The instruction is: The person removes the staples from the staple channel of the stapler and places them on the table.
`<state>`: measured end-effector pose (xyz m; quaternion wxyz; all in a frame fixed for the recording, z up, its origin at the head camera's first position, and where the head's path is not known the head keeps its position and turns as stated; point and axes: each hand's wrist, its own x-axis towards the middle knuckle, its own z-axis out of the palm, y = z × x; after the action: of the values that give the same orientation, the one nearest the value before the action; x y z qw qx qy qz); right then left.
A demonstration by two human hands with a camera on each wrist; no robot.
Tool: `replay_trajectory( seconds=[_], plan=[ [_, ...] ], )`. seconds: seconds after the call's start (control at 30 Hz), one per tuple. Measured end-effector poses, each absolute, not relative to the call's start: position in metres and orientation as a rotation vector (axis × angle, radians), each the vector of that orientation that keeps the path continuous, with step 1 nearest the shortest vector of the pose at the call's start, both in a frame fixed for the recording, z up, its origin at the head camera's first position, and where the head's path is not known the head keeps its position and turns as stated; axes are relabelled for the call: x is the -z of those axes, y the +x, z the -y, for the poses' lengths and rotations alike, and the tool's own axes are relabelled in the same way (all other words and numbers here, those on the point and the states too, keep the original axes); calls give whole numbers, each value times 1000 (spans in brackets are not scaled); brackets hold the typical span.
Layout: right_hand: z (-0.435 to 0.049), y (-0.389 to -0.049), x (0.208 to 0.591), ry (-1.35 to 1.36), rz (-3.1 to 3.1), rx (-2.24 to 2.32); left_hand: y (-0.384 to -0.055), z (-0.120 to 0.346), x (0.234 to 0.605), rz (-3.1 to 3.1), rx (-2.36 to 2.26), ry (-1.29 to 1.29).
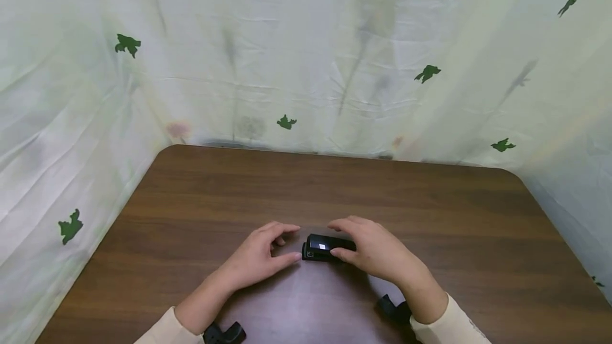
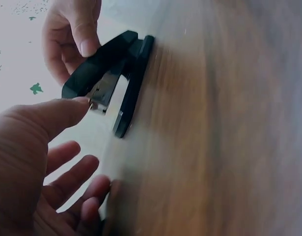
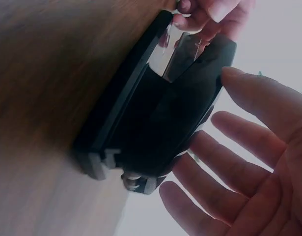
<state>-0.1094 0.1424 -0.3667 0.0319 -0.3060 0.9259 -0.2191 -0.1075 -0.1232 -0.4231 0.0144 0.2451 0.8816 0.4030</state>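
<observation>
We see a left hand (image 1: 260,256), a black stapler (image 1: 317,246) and a right hand (image 1: 377,251).
The left's fingers spread, thumb at the stapler's nose; it lies on the bench (image 1: 287,190), its cover loosely pinched by the right, we judge for steadiness.

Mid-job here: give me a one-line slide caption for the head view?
Right hand holding a black stapler on a brown table, left hand by its front end.

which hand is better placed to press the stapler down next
Probably the right hand, which straddles the stapler in the head view, while the left hand is only at one end.
</observation>
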Motion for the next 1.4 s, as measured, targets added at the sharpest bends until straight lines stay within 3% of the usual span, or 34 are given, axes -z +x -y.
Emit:
replay_trajectory(
  seconds=[0.8, 1.4],
  plan=[
    [-122, -105, 384, -1092, -2914, 579, -103, 103, 444, -2975, -1114, 796],
    [-130, -109, 377, -1019, -2890, 658, -99, 97, 441, -3013, -1003, 725]
  ],
)
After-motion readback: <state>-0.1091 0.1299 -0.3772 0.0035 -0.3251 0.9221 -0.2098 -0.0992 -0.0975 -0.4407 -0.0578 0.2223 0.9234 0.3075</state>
